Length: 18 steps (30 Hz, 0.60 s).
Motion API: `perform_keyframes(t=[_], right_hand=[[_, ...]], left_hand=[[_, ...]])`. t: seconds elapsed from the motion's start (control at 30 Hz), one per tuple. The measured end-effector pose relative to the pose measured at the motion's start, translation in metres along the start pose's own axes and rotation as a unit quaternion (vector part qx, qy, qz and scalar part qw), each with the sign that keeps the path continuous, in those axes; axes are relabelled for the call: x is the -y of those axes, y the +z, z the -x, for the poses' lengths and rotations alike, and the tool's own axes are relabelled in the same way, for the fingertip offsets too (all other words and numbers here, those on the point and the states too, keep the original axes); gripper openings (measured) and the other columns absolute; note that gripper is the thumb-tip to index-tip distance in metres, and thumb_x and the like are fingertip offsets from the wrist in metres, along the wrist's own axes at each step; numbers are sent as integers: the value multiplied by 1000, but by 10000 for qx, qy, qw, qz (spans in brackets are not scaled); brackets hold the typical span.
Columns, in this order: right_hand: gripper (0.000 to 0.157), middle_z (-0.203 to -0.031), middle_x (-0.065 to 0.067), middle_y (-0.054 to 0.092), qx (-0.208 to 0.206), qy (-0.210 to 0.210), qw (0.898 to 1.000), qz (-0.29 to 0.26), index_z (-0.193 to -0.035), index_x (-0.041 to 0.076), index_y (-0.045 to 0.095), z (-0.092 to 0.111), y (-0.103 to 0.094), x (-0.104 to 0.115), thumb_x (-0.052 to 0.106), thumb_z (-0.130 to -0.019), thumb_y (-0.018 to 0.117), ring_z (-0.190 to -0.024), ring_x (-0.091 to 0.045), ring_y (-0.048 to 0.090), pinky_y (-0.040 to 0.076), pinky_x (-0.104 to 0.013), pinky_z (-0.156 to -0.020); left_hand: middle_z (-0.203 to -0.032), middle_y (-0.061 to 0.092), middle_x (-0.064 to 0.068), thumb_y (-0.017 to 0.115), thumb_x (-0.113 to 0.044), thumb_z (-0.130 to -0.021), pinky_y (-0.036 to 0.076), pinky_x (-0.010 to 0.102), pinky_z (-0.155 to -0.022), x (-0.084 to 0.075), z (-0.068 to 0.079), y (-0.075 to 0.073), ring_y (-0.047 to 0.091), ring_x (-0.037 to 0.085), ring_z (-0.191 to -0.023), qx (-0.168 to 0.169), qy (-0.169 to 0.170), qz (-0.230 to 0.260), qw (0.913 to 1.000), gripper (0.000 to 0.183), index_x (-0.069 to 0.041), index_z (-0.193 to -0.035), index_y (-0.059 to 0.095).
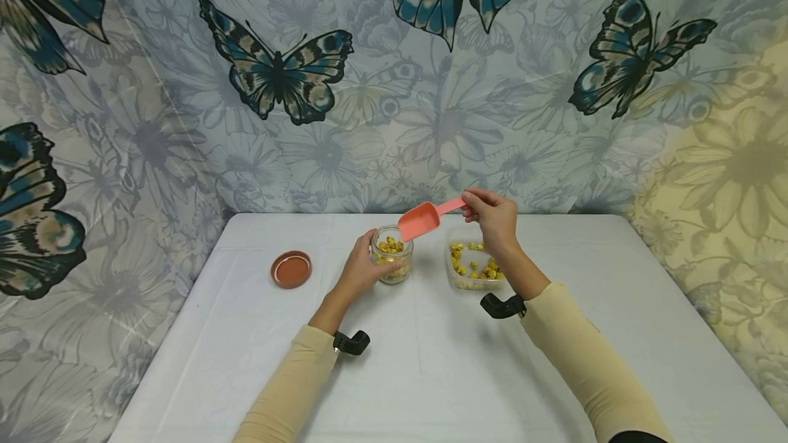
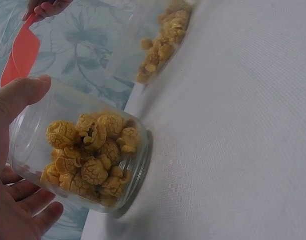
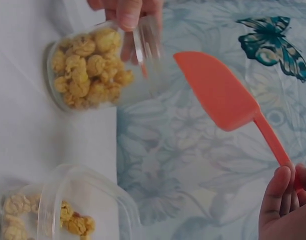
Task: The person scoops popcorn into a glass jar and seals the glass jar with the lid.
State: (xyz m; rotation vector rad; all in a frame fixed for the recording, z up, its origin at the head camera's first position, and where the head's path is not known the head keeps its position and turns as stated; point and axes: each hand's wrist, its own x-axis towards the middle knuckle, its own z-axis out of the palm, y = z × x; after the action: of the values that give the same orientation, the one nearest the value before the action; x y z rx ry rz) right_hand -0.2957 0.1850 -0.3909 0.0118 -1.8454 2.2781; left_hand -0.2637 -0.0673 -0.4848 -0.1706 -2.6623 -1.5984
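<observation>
My left hand (image 1: 362, 265) grips a glass jar (image 2: 38, 112) round its side, thumb on one side and fingers on the other. The jar stands upright on the table, partly filled with caramel popcorn (image 2: 95, 155). By the end of its handle, my right hand (image 1: 495, 217) pinches a coral-pink scoop (image 1: 420, 221). The scoop's bowl is tilted, its tip close over the jar's mouth, and no popcorn shows in it. Under the right hand a clear plastic container (image 3: 75, 172) stands on the table with scattered popcorn pieces inside; the hand and wrist cover part of it in the head view.
A brown round lid (image 1: 291, 269) lies on the table left of the jar. The white-covered table (image 1: 406, 374) ends at a wall cloth (image 1: 394, 142) printed with butterflies and flowers. Black wrist cameras (image 1: 352, 342) sit on both wrists.
</observation>
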Motion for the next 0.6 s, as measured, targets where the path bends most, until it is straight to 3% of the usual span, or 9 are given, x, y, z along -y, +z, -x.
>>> perform_keyframes(t=[0.1, 0.27, 0.5, 0.6], right_hand=[[28, -76, 3, 71, -17, 22, 10000, -44, -108, -9, 65, 0, -2, 3, 10, -89, 71, -56, -8, 64, 55, -19, -53], [8, -76, 3, 71, -62, -3, 10000, 23, -95, 7, 71, 0, -4, 9, 11, -89, 71, -57, -8, 64, 55, -18, -54], [37, -75, 3, 70, -34, -70, 10000, 40, -114, -14, 61, 0, -9, 13, 11, -89, 70, -56, -7, 62, 54, -18, -55], [32, -74, 3, 70, -68, -79, 9999, -24, -112, -11, 63, 0, -11, 16, 11, -89, 70, -55, -7, 62, 55, -19, -55]], left_hand=[[-145, 43, 20, 84, -35, -74, 31, 52, -117, -3, 0, 0, 40, 34, -138, 9, -67, -114, 9999, 96, -4, -148, 33], [-149, 38, 20, 83, -38, -75, 30, 53, -117, -8, 1, -2, 37, 35, -141, 86, -158, -296, 9994, 99, -2, -151, 29], [-152, 36, 19, 82, -40, -75, 31, 52, -117, -12, -1, -5, 36, 35, -142, 45, 14, -333, 9994, 100, -4, -151, 28], [-153, 34, 18, 81, -40, -76, 31, 52, -117, -13, -2, -5, 35, 34, -143, -86, 136, -274, 9995, 98, -6, -151, 29]])
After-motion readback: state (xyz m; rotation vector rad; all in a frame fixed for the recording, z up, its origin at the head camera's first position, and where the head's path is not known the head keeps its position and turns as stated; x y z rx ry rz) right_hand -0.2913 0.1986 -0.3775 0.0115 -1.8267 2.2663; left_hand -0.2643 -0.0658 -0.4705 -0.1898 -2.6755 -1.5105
